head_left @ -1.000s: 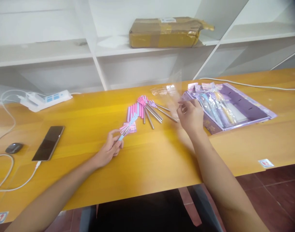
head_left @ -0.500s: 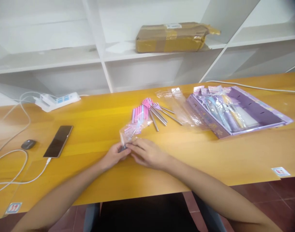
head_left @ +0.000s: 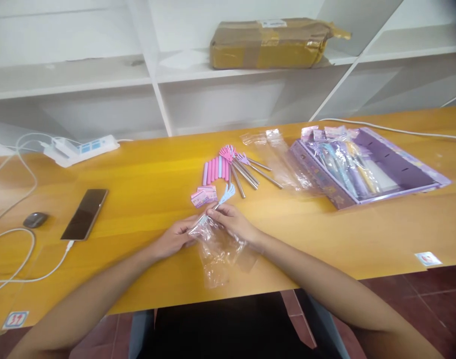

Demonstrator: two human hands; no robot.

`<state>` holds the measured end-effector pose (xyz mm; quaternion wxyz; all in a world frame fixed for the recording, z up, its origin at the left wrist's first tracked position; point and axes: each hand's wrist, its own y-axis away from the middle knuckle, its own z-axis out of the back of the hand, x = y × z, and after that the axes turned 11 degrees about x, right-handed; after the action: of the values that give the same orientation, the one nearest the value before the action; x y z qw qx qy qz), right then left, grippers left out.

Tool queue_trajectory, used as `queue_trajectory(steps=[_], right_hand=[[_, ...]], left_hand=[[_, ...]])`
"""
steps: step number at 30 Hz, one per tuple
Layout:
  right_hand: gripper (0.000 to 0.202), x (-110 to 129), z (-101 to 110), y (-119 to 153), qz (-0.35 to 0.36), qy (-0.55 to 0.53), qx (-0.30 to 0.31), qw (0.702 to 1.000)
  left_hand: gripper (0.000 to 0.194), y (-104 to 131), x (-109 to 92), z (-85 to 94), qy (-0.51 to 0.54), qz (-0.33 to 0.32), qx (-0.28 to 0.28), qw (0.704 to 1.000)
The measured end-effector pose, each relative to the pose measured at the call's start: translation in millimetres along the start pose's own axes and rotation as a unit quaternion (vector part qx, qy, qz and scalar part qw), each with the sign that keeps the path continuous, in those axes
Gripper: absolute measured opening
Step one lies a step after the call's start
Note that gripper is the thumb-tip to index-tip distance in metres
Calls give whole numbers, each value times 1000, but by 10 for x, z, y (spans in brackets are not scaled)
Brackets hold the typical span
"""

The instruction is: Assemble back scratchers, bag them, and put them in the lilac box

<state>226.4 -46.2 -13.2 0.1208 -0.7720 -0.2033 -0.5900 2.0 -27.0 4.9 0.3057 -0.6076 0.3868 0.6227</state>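
A light-blue hand-shaped back scratcher [head_left: 227,193] with a thin metal rod points away from me between my hands. My right hand [head_left: 235,223] pinches its rod just below the blue head. My left hand [head_left: 174,238] is closed at the edge of a clear plastic bag [head_left: 216,262], which hangs crumpled toward me below both hands. The scratcher's lower end is hidden by fingers and plastic. Just beyond lie small pink printed cards [head_left: 204,196], a row of pink and lilac handles [head_left: 216,170], and several pink back scratchers [head_left: 228,153] beside a purple back scratcher [head_left: 243,158].
Flat clear bags [head_left: 283,157] lie right of the rods, against a purple display box [head_left: 338,201] holding bagged pieces. At left are a phone [head_left: 84,214], a small black object [head_left: 35,219], cables and a power strip [head_left: 81,150]. A taped carton [head_left: 268,47] sits on the shelf behind.
The plastic bag has swung from beyond my hands to hanging on my side of them. The blue scratcher head now shows bare, and the pink cards are uncovered.
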Motion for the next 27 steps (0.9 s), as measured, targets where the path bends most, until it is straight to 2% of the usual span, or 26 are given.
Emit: queue_trajectory(steps=[3, 6, 8, 10, 13, 17, 20, 23, 27], right_hand=[[54, 16, 74, -25, 48, -79, -79, 993], [54, 127, 255, -26, 118, -108, -170, 972], [53, 225, 365, 1, 160, -98, -185, 965], [53, 306, 418, 45, 168, -78, -151, 971], [47, 359, 372, 117, 118, -47, -66, 990], [49, 352, 215, 197, 48, -13, 7, 999], [54, 384, 166, 255, 39, 63, 8, 997], [61, 469, 201, 303, 51, 197, 3, 979], [64, 569, 285, 321, 35, 365, 51, 929]], left_hand=[[36, -22, 21, -10, -2, -40, -39, 998], [35, -33, 113, -10, 121, -38, -125, 984], [36, -42, 148, 10, 222, -41, -163, 960], [37, -54, 140, 47, 301, -48, -170, 937], [37, -69, 92, 105, 365, -40, -150, 918], [39, -76, 81, 121, 368, -32, -131, 920], [38, -76, 101, 96, 352, -44, -138, 925], [36, -81, 107, 78, 336, -64, -171, 924], [33, -95, 87, 95, 320, -95, -229, 915]])
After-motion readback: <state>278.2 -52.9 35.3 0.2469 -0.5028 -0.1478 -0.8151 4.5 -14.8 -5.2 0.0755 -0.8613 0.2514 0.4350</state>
